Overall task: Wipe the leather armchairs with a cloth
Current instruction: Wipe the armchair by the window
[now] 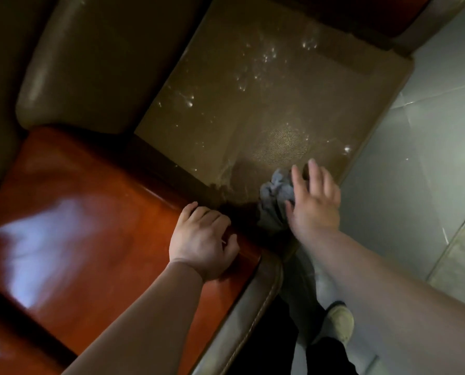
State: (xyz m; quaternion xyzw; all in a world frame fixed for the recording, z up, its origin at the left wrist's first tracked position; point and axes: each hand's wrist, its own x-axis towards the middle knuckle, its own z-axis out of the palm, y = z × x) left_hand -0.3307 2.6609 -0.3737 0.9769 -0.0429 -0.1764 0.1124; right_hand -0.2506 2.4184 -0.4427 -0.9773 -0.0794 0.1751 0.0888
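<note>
The crumpled grey cloth looks light and limp, a soft rag that bunches under the palm and will take any shape pressed into it; it seems damp, judging by the wet sheen it lies beside. It needs no careful hold, I'd say: a flat palm on top of the wad, or fingers gathered into its folds, should drag it along well enough.

The right hand lies over the right part of the cloth with its fingers spread and nearly straight, pressing down, not closing round it. The rag sticks out to the left of that hand and trails towards the near edge of the seat, so most of the bundle sits beside and under the thumb side of the palm.

All this is on the near right part of the brown textured leather seat cushion, which is flecked with bright droplets farther off and smeared wet just left of the cloth. That leather looks firm and slick when wet, so the cloth should glide.

The left hand rests on the glossy reddish-brown leather armrest at its near right end, fingers loosely curled over the edge, holding nothing loose, seemingly bracing
</note>
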